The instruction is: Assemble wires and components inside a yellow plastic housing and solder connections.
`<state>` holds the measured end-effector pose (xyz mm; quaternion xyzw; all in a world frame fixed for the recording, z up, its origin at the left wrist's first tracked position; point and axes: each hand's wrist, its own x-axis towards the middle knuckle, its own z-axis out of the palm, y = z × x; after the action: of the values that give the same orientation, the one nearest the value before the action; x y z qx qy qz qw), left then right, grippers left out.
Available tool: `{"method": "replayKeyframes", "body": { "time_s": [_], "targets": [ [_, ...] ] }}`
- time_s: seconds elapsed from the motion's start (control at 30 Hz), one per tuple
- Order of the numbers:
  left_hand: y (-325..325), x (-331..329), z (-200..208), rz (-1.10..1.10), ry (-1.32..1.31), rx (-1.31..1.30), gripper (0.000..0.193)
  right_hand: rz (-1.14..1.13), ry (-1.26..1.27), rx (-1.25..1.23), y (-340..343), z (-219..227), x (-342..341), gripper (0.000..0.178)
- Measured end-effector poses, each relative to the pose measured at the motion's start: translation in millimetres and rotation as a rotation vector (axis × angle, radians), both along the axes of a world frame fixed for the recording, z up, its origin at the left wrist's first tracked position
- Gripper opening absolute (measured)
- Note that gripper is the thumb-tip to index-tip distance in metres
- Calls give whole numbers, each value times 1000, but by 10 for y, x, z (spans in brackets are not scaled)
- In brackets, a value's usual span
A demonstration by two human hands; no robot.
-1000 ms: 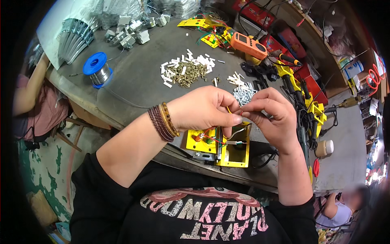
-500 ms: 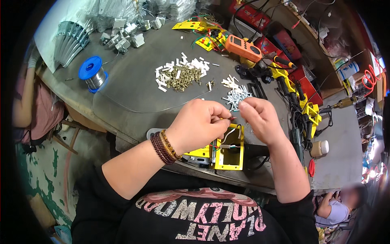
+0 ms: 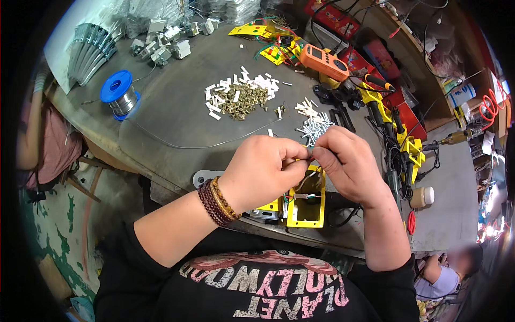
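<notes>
My left hand (image 3: pixel 265 169), with beaded bracelets at its wrist, pinches what looks like a thin wire; its fingers hide most of it. Thumb and forefinger of my right hand (image 3: pixel 351 166) are closed against the left fingertips; what lies between them is hidden. Just below both hands an open yellow rectangular box (image 3: pixel 306 223) sits at the table's near edge, with whitish wires and a small white connector (image 3: pixel 306 196) inside. Left of it lies a metal bracket part (image 3: pixel 264 213), partly under my left hand. Silvery screws (image 3: pixel 314 129) are heaped beyond my right hand.
Brass-coloured small parts (image 3: pixel 238 102) and white sleeves lie mid-table. A blue solder spool (image 3: pixel 117 88) stands left, its wire trailing across. An orange multimeter (image 3: pixel 324 63), cables and yellow housings line the right. Metal switch-like blocks (image 3: pixel 161 45) are at the back. Other people sit at both sides.
My right hand has moved left, bringing its fingertips against those of my left hand. The reddish tip that stuck out from my left fingers is now mostly covered.
</notes>
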<state>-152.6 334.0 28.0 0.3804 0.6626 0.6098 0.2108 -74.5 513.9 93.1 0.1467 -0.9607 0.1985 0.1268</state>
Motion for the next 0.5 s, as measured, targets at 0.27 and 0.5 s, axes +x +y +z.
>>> {"method": "replayKeyframes", "body": {
  "time_s": [0.27,0.5],
  "targets": [
    [60,-48,-185,89,354,201,14,-100,-181,-129,64,-33,42,12],
    [60,-5,-145,107,339,161,9,88,156,108,131,50,43,21]
  ]
}}
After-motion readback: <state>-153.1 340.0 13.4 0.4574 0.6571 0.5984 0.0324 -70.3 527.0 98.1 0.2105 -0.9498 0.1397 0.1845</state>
